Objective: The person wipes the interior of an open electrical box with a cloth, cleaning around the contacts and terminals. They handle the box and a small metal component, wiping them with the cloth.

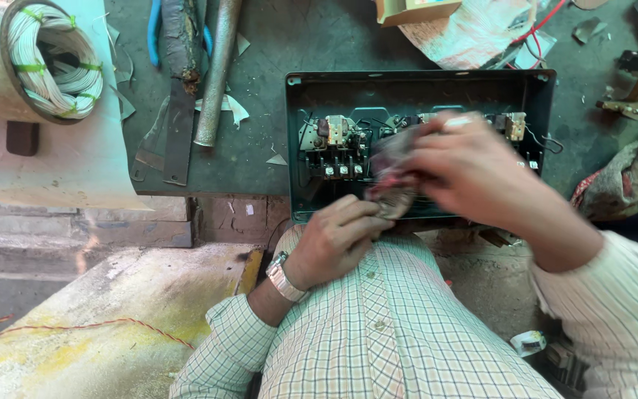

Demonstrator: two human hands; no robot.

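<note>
Crumpled cloth (391, 181) pinched by both hands over boxy metal enclosure (304, 133).

Hands blurred; right hand (467, 166) hides box (422, 92) middle; held part unclear.

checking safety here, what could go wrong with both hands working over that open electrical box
1. The rag, gripped by the left hand and right hand, could snag the thin wires around the contactor and pull one loose.
2. The open green box sits at the workbench edge, so pressure might tip it off.
3. The metal wristwatch may touch exposed terminals.
</note>
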